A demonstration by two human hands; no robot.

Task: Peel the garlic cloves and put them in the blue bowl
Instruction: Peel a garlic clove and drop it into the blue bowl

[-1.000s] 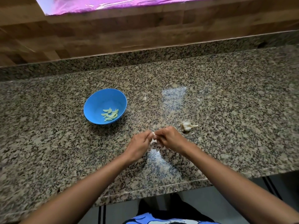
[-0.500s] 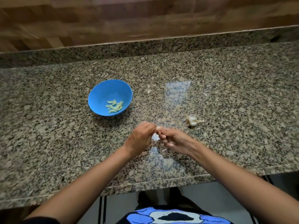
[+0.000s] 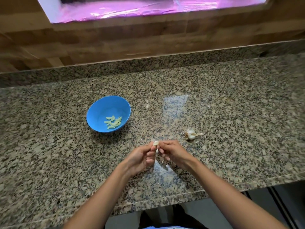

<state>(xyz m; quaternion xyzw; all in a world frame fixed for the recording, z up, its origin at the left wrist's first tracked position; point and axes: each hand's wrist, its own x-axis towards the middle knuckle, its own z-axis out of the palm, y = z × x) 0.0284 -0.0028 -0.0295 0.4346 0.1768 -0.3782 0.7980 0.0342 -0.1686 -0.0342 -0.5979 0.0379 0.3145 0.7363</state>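
Nearest the person, both hands meet over the granite counter. The left hand and right hand each have curled fingers pinching the same garlic clove, held between their fingertips just above the stone. The grip is small and the skin looks papery, so the clove could slip out and skid toward the counter's front edge, or bits of peel could cling and travel with it. Just beyond the right hand lies the remaining garlic head. Farther left, well apart from the hands, the blue bowl holds several peeled cloves; a careless toss could miss it.
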